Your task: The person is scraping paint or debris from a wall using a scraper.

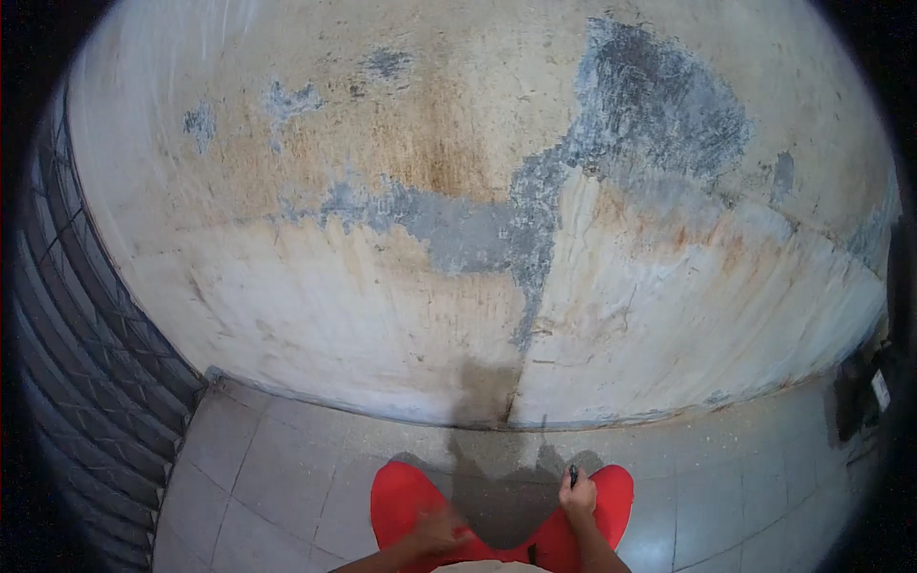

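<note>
Both my hands are near my red-clad knees, low in the head view. My right hand (579,494) is closed around a small dark object (573,474) whose kind I cannot tell. Its tip sticks up beyond my fingers, beside the right knee (617,494). My left hand (438,531) is blurred and lies over or just above the inner side of the left leg (402,494); its fingers are hard to make out. Before me rises a stained, peeling plaster wall (458,315) with grey bare patches (645,100) and a crack running down to the floor.
Grey floor tiles (286,458) run along the wall's foot. A dark slatted metal shutter or gate (93,308) stands at the left. At the right edge is a dark object with a pale part (880,390), too unclear to name. My shadow falls on the floor and wall.
</note>
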